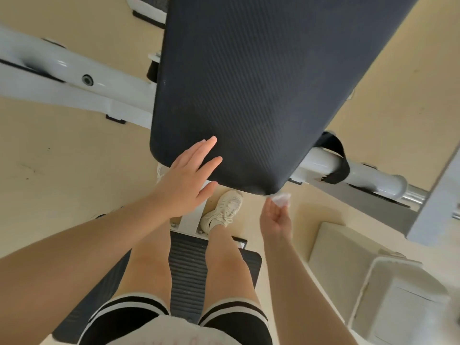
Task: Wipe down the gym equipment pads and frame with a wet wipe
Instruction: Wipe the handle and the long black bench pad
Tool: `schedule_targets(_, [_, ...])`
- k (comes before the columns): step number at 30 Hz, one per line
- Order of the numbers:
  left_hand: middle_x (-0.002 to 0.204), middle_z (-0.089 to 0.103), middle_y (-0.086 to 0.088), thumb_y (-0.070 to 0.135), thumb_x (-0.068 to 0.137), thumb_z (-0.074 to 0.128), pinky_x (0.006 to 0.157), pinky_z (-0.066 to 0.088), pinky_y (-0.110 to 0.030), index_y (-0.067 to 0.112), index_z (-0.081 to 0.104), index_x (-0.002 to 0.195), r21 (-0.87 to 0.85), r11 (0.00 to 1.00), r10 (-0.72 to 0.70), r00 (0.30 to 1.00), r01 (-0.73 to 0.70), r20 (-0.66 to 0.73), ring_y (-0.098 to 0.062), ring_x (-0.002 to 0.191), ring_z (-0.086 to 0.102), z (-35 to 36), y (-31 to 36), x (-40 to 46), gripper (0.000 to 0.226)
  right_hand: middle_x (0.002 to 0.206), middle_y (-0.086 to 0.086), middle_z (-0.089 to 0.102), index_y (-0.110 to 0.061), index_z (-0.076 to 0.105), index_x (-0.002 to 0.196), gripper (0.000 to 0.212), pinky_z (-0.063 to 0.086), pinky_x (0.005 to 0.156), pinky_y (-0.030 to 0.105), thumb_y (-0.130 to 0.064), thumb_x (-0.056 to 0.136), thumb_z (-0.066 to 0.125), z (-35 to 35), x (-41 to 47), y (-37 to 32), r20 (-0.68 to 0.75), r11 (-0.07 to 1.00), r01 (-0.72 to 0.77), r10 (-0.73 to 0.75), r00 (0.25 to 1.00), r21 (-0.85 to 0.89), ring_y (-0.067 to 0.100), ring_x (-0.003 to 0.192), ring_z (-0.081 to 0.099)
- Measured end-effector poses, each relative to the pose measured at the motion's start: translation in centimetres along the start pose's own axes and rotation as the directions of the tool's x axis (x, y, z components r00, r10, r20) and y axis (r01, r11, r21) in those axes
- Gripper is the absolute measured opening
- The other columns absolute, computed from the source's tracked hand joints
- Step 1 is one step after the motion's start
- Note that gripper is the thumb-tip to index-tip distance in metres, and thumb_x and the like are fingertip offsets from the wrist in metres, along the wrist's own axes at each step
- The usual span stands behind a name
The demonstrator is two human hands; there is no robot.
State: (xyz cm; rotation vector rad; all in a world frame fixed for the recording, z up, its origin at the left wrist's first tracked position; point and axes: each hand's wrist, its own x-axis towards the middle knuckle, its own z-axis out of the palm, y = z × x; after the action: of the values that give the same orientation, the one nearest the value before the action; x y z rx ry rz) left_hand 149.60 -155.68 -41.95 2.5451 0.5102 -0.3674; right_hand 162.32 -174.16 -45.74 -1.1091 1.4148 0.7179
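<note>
**Wiping the near corner of a gym bench pad**

A crumpled white wet wipe (281, 197) sits at the near right corner of a large dark padded bench pad (249, 83), touching or just under its rounded edge. The right hand (275, 217) holds the wipe pinched at its fingertips, palm turned inward and fingers pointing up towards the pad, with the forearm reaching in from the lower right.

The left hand (189, 178) lies flat with its fingers straight and slightly spread, grasping nothing. Its fingertips rest on the near left corner of the pad, and the thumb points out beneath the pad's edge. The left forearm stretches in from the lower left.

The pad has a fine ribbed texture and runs away from the viewer towards the top. A white metal frame (74, 78) extends from under it to the left, and a white tube (361, 173) with a black strap around it extends to the right, ending in a chrome bar.

Below the hands, the person's bare legs straddle a black ribbed footplate (188, 275). One white sneaker (224, 210) stands just under the pad's near edge. The person wears black shorts with white stripes. The floor (62, 170) is pale beige. A white stepped object (373, 277) stands at the lower right.
</note>
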Motion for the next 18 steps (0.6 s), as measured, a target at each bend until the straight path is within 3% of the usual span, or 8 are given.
schedule_targets(2, [0.142, 0.042, -0.019, 0.036, 0.089, 0.035, 0.097, 0.026, -0.043, 0.008, 0.058, 0.121, -0.009, 1.000, 0.022, 1.000, -0.022, 0.018, -0.039, 0.127, 0.044, -1.0, 1.4, 0.5, 0.048, 0.082, 0.008, 0.065, 0.000, 0.058, 0.099, 0.026, 0.038, 0.105, 0.029, -0.016, 0.100, 0.037, 0.2, -2.2, -2.3, 0.162, 0.989, 0.086, -0.105, 0.981, 0.123, 0.018, 0.119, 0.053])
schedule_targets(4, [0.145, 0.038, -0.017, 0.029, 0.091, 0.045, 0.098, 0.024, -0.041, 0.008, 0.056, 0.124, -0.038, 0.999, 0.037, 0.999, -0.037, 0.003, -0.038, 0.130, 0.040, -2.7, 3.0, 0.9, 0.040, 0.083, 0.005, 0.063, -0.004, 0.057, 0.110, 0.023, 0.047, 0.093, 0.030, -0.015, 0.098, 0.041, 0.7, -5.4, -4.0, 0.272, 0.967, 0.228, -0.190, 0.943, -0.114, 0.016, 0.094, 0.063])
schedule_targets(7, [0.152, 0.027, -0.003, 0.025, 0.096, 0.044, 0.106, 0.020, -0.029, 0.014, 0.042, 0.137, -0.184, 0.983, 0.015, 1.000, -0.017, -0.010, -0.022, 0.139, 0.028, -6.2, 5.4, 1.2, 0.043, 0.075, 0.001, 0.070, -0.011, 0.058, 0.097, 0.014, 0.053, 0.072, 0.031, -0.015, 0.096, 0.045, 1.7, -10.4, -5.2, 0.457, 0.887, 0.293, -0.109, 0.883, -0.356, 0.014, 0.071, 0.069])
schedule_targets(9, [0.148, 0.033, 0.006, 0.027, 0.097, 0.040, 0.105, 0.027, -0.020, 0.021, 0.033, 0.142, -0.387, 0.919, -0.048, 0.995, 0.078, 0.085, -0.009, 0.134, 0.033, -8.9, 6.9, 1.3, 0.046, 0.082, 0.003, 0.070, -0.012, 0.058, 0.096, 0.014, 0.054, 0.073, 0.034, -0.016, 0.096, 0.045, 2.8, -14.3, -5.4, 0.564, 0.834, 0.329, -0.027, 0.826, -0.443, 0.017, 0.075, 0.069])
schedule_targets(12, [0.120, 0.055, 0.012, 0.031, 0.094, 0.048, 0.081, 0.041, -0.006, 0.025, 0.043, 0.133, -0.696, 0.681, -0.110, 0.972, 0.227, 0.210, 0.002, 0.104, 0.053, -12.9, 8.6, 1.0, 0.040, 0.098, 0.009, 0.068, -0.011, 0.061, 0.099, 0.017, 0.053, 0.077, 0.033, -0.016, 0.097, 0.045, 4.4, -18.9, -4.6, 0.669, 0.699, 0.456, 0.042, 0.742, -0.550, 0.022, 0.090, 0.065])
schedule_targets(16, [0.089, 0.060, 0.007, 0.030, 0.087, 0.060, 0.063, 0.039, -0.011, 0.021, 0.057, 0.104, -0.639, 0.730, -0.226, 0.968, 0.242, 0.108, -0.006, 0.078, 0.057, -17.2, 8.0, 0.1, 0.020, 0.096, 0.009, 0.067, -0.017, 0.064, 0.086, 0.020, 0.052, 0.081, 0.029, -0.015, 0.096, 0.046, 7.2, -23.6, -3.6, 0.713, 0.508, 0.635, -0.058, 0.699, -0.582, 0.020, 0.090, 0.063])
schedule_targets(18, [0.084, 0.057, 0.008, 0.027, 0.089, 0.056, 0.063, 0.040, -0.013, 0.019, 0.056, 0.101, -0.628, 0.721, -0.327, 0.943, 0.294, 0.065, -0.007, 0.075, 0.055, -18.9, 6.7, -0.7, 0.014, 0.098, 0.008, 0.064, -0.020, 0.058, 0.085, 0.019, 0.051, 0.081, 0.030, -0.015, 0.097, 0.045, 8.7, -25.6, -2.9, 0.703, 0.503, 0.630, -0.061, 0.709, -0.592, 0.020, 0.093, 0.062])
